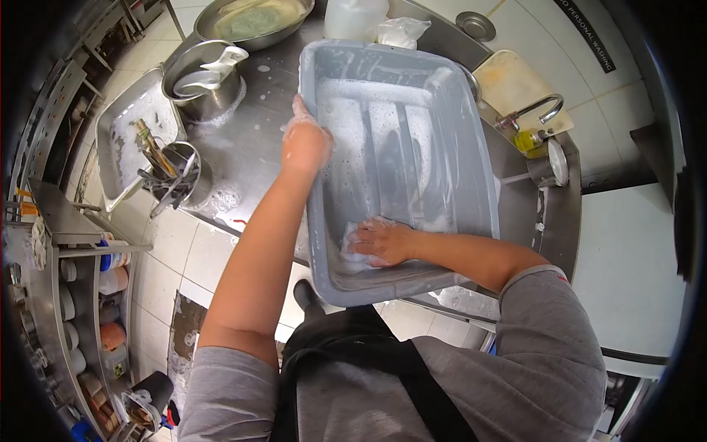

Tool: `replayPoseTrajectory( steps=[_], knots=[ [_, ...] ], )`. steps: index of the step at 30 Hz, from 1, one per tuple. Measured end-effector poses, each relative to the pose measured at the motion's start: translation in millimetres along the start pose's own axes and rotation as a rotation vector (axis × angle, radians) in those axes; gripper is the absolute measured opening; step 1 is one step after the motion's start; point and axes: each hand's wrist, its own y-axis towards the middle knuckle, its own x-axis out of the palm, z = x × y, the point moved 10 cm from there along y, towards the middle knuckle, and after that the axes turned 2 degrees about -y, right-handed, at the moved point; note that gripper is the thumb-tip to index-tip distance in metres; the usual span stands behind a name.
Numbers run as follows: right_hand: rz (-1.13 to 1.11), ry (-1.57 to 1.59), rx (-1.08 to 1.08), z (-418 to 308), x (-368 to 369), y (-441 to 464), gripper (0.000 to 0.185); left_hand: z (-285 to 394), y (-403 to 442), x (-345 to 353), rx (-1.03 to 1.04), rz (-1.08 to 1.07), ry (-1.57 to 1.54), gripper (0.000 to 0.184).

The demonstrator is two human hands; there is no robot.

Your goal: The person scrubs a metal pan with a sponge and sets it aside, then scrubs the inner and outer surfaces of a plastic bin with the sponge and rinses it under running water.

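Note:
A large grey plastic tub [401, 276] is tilted up at the edge of the steel counter, its inside streaked with white suds. My left hand [305, 145], wet with foam, is closed round the tub's left rim; part of its fingers is hidden on the inner side. Inside the tub, at the near left corner, my right hand [384, 241] presses a soapy whitish cloth [352, 247] against the bottom. Foam covers much of that cloth and some of the fingers.
On the steel counter [258, 96] stand a pot with ladles [202, 85], a wide bowl of cloudy liquid [254, 22] and a white jug [353, 18]. Left are a metal tray [129, 121] and a utensil container [195, 177]. A tap [549, 110] is at right.

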Motion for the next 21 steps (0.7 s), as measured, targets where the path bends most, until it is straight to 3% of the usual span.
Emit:
replayPoseTrajectory(
  steps=[1, 3, 5, 6, 8, 10, 12, 14, 17, 21],
  knots=[
    [0.005, -0.003, 0.004, 6, 2, 14, 0.049, 0, -2, 1, -0.01, -0.024, -0.04, 0.078],
    [0.175, -0.05, 0.251, 59, -7, 58, 0.044, 1, -1, 1, -0.003, -0.029, -0.008, 0.079],
    [0.661, -0.135, 0.574, 151, -73, 67, 0.034, -3, 2, 2, -0.005, -0.024, 0.027, 0.08],
    [0.812, -0.119, 0.567, 174, -111, 77, 0.027, -2, 4, 3, 0.032, -0.01, 0.052, 0.08],
    [0.766, -0.199, 0.796, 245, -127, 100, 0.026, 1, 1, 5, 0.079, -0.027, 0.076, 0.08],
    [0.774, -0.219, 0.828, 267, -136, 108, 0.024, 1, -1, 0, 0.074, -0.037, 0.083, 0.079],
    [0.77, -0.231, 0.879, 273, -144, 100, 0.022, -6, 1, 3, 0.067, -0.07, 0.091, 0.077],
    [0.613, -0.281, 0.836, 271, -148, 83, 0.021, -10, 4, 9, 0.081, -0.094, -0.091, 0.077],
    [0.649, -0.357, 0.899, 266, -153, 39, 0.019, 12, -6, 25, 0.135, -0.097, -0.047, 0.076],
    [0.583, -0.401, 1.119, 280, -146, -24, 0.037, 22, -9, 31, 0.174, -0.088, -0.087, 0.078]
  ],
)
